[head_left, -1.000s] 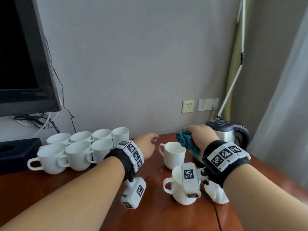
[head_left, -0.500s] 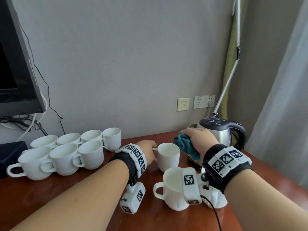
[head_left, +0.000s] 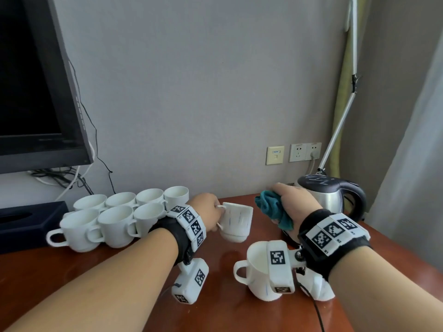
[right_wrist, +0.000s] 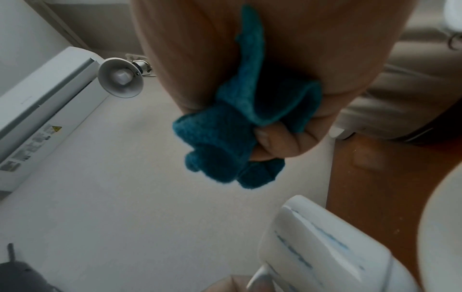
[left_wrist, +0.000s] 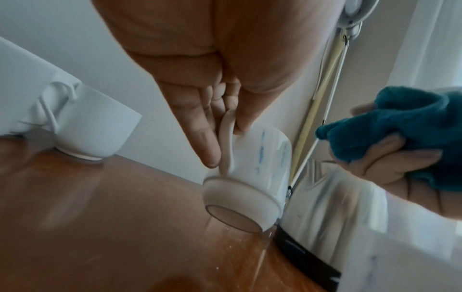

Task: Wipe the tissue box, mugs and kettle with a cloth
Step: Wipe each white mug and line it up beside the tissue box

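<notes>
My left hand (head_left: pixel 208 213) pinches the handle of a white mug (head_left: pixel 236 221) with faint blue streaks and holds it tilted just above the table; in the left wrist view the mug (left_wrist: pixel 260 168) hangs by its handle from my fingers (left_wrist: pixel 200 126). My right hand (head_left: pixel 292 203) grips a bunched teal cloth (head_left: pixel 273 210) just right of that mug, in front of the steel kettle (head_left: pixel 332 197). The cloth (right_wrist: pixel 237 136) fills my fist in the right wrist view. Another white mug (head_left: pixel 256 271) stands near me. A dark tissue box (head_left: pixel 26 224) lies far left.
Several white mugs (head_left: pixel 115 216) stand clustered at the left on the brown table (head_left: pixel 119 271). A black monitor (head_left: pixel 36 92) with cables hangs at upper left. Wall sockets (head_left: pixel 304 152) and a leaning metal pole (head_left: pixel 340 123) are behind the kettle. A curtain hangs at the right.
My left hand reached the mug by the kettle, took its handle and lifted it, tilted, off the table. The right hand with the cloth stayed beside the kettle.
</notes>
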Available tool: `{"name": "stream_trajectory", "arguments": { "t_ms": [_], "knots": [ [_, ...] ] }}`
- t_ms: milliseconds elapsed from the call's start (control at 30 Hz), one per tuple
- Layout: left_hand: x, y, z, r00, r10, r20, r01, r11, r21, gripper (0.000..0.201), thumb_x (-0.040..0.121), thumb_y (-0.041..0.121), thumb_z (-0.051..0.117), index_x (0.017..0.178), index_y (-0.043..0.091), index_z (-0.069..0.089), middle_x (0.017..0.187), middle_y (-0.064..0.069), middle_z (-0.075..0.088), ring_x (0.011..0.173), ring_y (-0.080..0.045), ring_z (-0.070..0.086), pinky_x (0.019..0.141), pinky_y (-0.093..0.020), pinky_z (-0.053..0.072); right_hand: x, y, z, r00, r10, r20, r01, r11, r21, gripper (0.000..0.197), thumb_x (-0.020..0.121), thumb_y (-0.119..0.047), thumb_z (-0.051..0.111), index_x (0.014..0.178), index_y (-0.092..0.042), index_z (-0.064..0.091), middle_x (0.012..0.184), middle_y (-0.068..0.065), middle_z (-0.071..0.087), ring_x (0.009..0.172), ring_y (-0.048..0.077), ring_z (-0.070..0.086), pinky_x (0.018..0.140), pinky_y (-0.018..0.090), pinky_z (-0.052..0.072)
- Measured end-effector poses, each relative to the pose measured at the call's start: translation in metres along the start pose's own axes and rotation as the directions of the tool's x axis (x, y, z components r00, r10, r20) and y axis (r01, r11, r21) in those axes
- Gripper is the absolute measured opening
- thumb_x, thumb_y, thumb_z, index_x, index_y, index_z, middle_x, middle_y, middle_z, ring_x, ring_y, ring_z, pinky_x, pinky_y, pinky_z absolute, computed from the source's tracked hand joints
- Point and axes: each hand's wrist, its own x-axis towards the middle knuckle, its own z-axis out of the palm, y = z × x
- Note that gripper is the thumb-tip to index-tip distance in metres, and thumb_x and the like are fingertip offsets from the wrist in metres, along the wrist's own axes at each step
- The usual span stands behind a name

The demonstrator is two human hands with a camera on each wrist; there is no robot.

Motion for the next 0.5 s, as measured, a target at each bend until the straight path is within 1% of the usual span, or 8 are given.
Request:
{"name": "stream_trajectory", "arguments": {
  "t_ms": [67, 133, 167, 233, 300, 367, 433, 500],
  "knots": [
    [-0.011, -0.006, -0.011, 0.999, -0.016, -0.043, 0.013, 0.997, -0.072, 0.029, 0.104, 0.032, 0.05, 0.088, 0.013, 0.065, 0.078, -0.008, 0.079, 0.074, -0.019, 0.078, 0.078, -0.036, 0.061, -0.013, -0.004, 0.006, 0.994, 0.025, 0.103, -0.035, 0.995, 0.093, 0.022, 0.094, -0.025, 0.072, 0.089, -0.004, 0.067, 0.075, 0.017, 0.065, 0.055, 0.023, 0.057, 0.052, 0.03, 0.04],
    [-0.024, -0.014, -0.02, 0.996, -0.043, -0.082, 0.028, 0.984, -0.174, 0.028, 0.102, 0.034, 0.052, 0.085, 0.014, 0.064, 0.073, -0.008, 0.078, 0.068, -0.02, 0.077, 0.077, -0.039, 0.062, -0.026, -0.008, 0.016, 0.973, 0.005, 0.232, -0.037, 0.99, 0.134, 0.019, 0.091, -0.018, 0.075, 0.089, -0.002, 0.065, 0.075, 0.016, 0.066, 0.055, 0.018, 0.056, 0.055, 0.025, 0.033],
    [-0.032, -0.019, -0.024, 0.993, -0.057, -0.103, 0.031, 0.972, -0.234, 0.027, 0.101, 0.033, 0.054, 0.082, 0.015, 0.062, 0.07, -0.007, 0.077, 0.065, -0.021, 0.077, 0.077, -0.04, 0.062, -0.032, -0.009, 0.022, 0.96, -0.009, 0.279, -0.024, 0.993, 0.115, 0.021, 0.086, -0.014, 0.077, 0.092, -0.001, 0.063, 0.078, 0.018, 0.067, 0.057, 0.018, 0.057, 0.055, 0.023, 0.032],
    [-0.049, -0.029, -0.031, 0.987, -0.085, -0.138, 0.033, 0.939, -0.342, 0.028, 0.1, 0.029, 0.055, 0.078, 0.013, 0.062, 0.066, -0.007, 0.075, 0.06, -0.022, 0.075, 0.074, -0.041, 0.064, -0.042, -0.01, 0.035, 0.954, -0.041, 0.298, 0.032, 0.999, 0.036, 0.027, 0.08, -0.005, 0.078, 0.099, 0.001, 0.06, 0.087, 0.026, 0.066, 0.061, 0.023, 0.059, 0.051, 0.023, 0.034],
    [-0.069, -0.04, -0.037, 0.976, -0.12, -0.181, 0.036, 0.911, -0.412, 0.029, 0.099, 0.025, 0.056, 0.076, 0.009, 0.063, 0.063, -0.008, 0.074, 0.054, -0.02, 0.072, 0.063, -0.034, 0.062, -0.053, -0.009, 0.049, 0.963, -0.08, 0.256, 0.081, 0.997, 0.01, 0.022, 0.084, 0.006, 0.072, 0.103, 0.0, 0.062, 0.087, 0.026, 0.068, 0.068, 0.031, 0.064, 0.054, 0.03, 0.038],
    [-0.088, -0.055, -0.042, 0.96, -0.157, -0.232, 0.04, 0.897, -0.441, 0.028, 0.098, 0.022, 0.056, 0.075, 0.008, 0.062, 0.059, -0.008, 0.071, 0.048, -0.017, 0.066, 0.052, -0.027, 0.056, -0.064, -0.006, 0.066, 0.96, -0.116, 0.256, 0.12, 0.993, 0.001, 0.021, 0.087, 0.01, 0.065, 0.101, -0.004, 0.065, 0.082, 0.023, 0.072, 0.078, 0.037, 0.063, 0.064, 0.04, 0.039],
    [-0.105, -0.073, -0.046, 0.94, -0.19, -0.283, 0.044, 0.891, -0.452, 0.027, 0.095, 0.021, 0.055, 0.072, 0.008, 0.06, 0.054, -0.007, 0.068, 0.046, -0.017, 0.063, 0.047, -0.029, 0.052, -0.075, -0.002, 0.087, 0.946, -0.135, 0.295, 0.149, 0.989, -0.024, 0.021, 0.087, 0.008, 0.062, 0.103, -0.006, 0.065, 0.081, 0.023, 0.075, 0.078, 0.037, 0.063, 0.071, 0.046, 0.039],
    [-0.121, -0.092, -0.049, 0.921, -0.229, -0.314, 0.055, 0.877, -0.477, 0.029, 0.094, 0.021, 0.055, 0.069, 0.008, 0.057, 0.049, -0.004, 0.064, 0.043, -0.016, 0.058, 0.047, -0.026, 0.045, -0.085, 0.005, 0.106, 0.937, -0.156, 0.311, 0.175, 0.984, -0.033, 0.024, 0.086, 0.005, 0.061, 0.107, -0.007, 0.065, 0.082, 0.023, 0.076, 0.078, 0.038, 0.064, 0.075, 0.049, 0.039]
  ]
}}
